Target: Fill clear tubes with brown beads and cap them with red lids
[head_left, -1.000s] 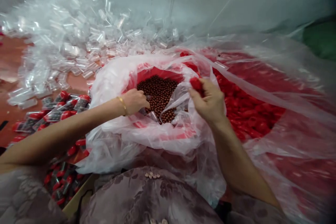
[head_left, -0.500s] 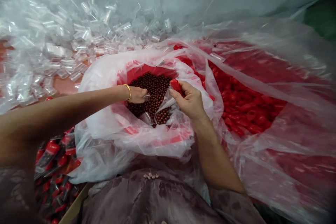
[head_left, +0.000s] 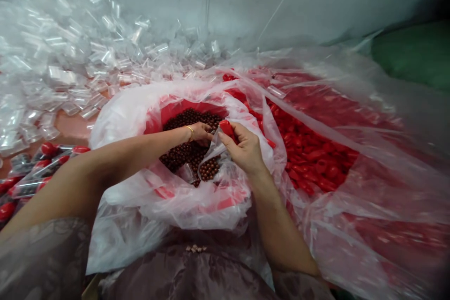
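Observation:
Over a bag-lined red tub (head_left: 152, 119) filled with small round brown balls (head_left: 207, 168), my two hands are nearly together. My left hand (head_left: 201, 133), with a gold bangle at the wrist, is closed around a small clear plastic tube (head_left: 213, 131), mostly hidden by the fingers. Between thumb and fingers, my right hand (head_left: 245, 146) grips a red plastic cap (head_left: 227, 128), close to the tube; whether they touch I cannot tell. A clear plastic edge hangs below the right thumb. One clear tube (head_left: 188, 172) lies on the balls.
Many empty clear tubes (head_left: 70, 75) are heaped at the back left. To the right, red caps (head_left: 316, 150) fill a large translucent bag (head_left: 386, 164). Filled red-capped tubes (head_left: 35, 173) lie at the left. White bag plastic (head_left: 123, 112) drapes over the tub's rim.
My left hand has moved up and right from above the balls to beside the red cap, bringing the tube along. My right hand keeps its grip. The view has shifted slightly.

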`<state>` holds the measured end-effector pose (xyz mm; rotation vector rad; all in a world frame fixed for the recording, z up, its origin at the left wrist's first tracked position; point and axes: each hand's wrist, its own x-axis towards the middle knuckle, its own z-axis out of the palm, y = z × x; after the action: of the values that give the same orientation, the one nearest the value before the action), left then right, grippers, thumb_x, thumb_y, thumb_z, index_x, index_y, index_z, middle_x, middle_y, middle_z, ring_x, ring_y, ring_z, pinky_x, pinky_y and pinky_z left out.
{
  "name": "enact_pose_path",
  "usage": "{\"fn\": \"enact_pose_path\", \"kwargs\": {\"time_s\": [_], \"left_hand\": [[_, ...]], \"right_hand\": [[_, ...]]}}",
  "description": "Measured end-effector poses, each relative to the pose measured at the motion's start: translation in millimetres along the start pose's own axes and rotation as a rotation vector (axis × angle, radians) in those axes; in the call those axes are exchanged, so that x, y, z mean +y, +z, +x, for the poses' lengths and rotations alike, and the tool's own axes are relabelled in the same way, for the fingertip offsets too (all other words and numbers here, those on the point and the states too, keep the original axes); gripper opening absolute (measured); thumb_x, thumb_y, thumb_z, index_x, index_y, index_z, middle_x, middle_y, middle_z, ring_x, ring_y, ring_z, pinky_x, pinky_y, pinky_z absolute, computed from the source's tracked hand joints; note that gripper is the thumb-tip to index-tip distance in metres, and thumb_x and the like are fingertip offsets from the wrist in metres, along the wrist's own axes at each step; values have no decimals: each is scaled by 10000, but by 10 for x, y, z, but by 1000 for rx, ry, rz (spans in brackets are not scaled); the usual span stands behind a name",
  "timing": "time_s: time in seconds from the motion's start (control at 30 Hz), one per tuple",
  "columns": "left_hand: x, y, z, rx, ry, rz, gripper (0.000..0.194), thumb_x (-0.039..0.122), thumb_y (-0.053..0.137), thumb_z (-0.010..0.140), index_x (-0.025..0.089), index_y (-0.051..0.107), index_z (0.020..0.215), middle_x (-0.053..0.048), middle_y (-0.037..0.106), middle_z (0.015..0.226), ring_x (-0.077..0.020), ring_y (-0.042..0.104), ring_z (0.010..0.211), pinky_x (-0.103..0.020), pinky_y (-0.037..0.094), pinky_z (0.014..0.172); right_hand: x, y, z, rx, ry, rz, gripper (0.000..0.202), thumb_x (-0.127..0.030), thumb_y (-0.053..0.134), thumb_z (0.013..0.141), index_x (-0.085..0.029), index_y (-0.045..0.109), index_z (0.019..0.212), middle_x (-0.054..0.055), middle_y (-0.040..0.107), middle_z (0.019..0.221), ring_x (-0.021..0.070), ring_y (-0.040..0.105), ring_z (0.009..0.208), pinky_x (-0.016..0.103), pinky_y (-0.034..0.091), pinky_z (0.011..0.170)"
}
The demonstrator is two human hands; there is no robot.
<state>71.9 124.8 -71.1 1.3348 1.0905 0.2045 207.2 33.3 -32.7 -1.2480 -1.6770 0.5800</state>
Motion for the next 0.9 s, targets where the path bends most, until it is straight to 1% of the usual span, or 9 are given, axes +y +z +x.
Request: {"fn": "enact_pose_path", "kwargs": {"time_s": [0.07, 0.17, 0.3, 0.37, 0.47, 0.6, 0.7, 0.77, 0.9], "left_hand": [[26, -58, -32, -14, 94, -209, 241, 127, 717, 626, 131, 581, 825, 49, 588, 602, -61, 548, 502, -180, 450, 525], [100, -173, -163, 6, 252, -405, 342, 94, 768, 531, 131, 564, 804, 52, 617, 676, -55, 584, 591, -188, 469, 619], [146, -218, -469, -9, 408, -436, 403, 92, 813, 477, 110, 578, 804, 31, 639, 731, -57, 585, 699, -223, 464, 771], [124, -175, -636, -29, 440, -436, 421, 152, 833, 494, 108, 588, 833, 11, 646, 771, -75, 583, 729, -253, 461, 797], [71, -69, -825, -79, 453, -449, 456, 214, 846, 508, 107, 585, 866, -18, 647, 829, -99, 584, 761, -273, 465, 793], [17, 60, -909, -108, 454, -439, 463, 219, 837, 527, 108, 550, 873, 5, 602, 794, -82, 554, 722, -232, 458, 712], [-4, 113, -898, -65, 476, -363, 404, 229, 799, 576, 120, 520, 847, 35, 545, 755, -65, 509, 685, -204, 435, 659], [-12, 129, -892, -19, 497, -276, 351, 241, 755, 631, 129, 504, 849, 45, 515, 739, -60, 484, 667, -192, 421, 634], [-18, 136, -902, 21, 538, -83, 257, 300, 615, 766, 148, 464, 907, 47, 490, 713, -67, 458, 601, -195, 402, 569]], "right_hand": [[35, -3, -1, 21, 28, 30, 253, -360, 555, 810, -186, 620, 981, 23, 658, 826, 164, 602, 754, 289, 495, 697], [75, -9, 0, 55, 77, 69, 295, -421, 546, 821, -196, 616, 999, 12, 623, 780, 151, 576, 694, 276, 488, 630], [90, -5, 7, 57, 126, 218, 354, -489, 472, 853, -203, 604, 1014, -27, 518, 649, 103, 453, 485, 241, 411, 453], [92, 7, 7, 68, 141, 284, 390, -512, 424, 867, -198, 598, 1016, -34, 479, 612, 95, 405, 436, 238, 366, 401], [82, 25, -6, 78, 133, 281, 408, -522, 418, 868, -192, 604, 1018, -24, 486, 612, 98, 399, 436, 243, 344, 390], [15, 36, -46, 18, 51, 188, 412, -490, 423, 883, -187, 627, 1072, -1, 541, 661, 116, 474, 513, 256, 410, 461], [-46, 45, -65, -44, 5, 92, 407, -461, 427, 889, -186, 657, 1082, 27, 619, 717, 156, 581, 645, 287, 489, 560], [-69, 56, -67, -55, -12, 41, 411, -445, 416, 896, -186, 666, 1093, 44, 663, 771, 185, 627, 747, 315, 524, 630], [-76, 75, -68, -38, -56, -54, 429, -424, 386, 913, -183, 646, 1155, 71, 703, 1007, 209, 655, 931, 356, 542, 789]]}}
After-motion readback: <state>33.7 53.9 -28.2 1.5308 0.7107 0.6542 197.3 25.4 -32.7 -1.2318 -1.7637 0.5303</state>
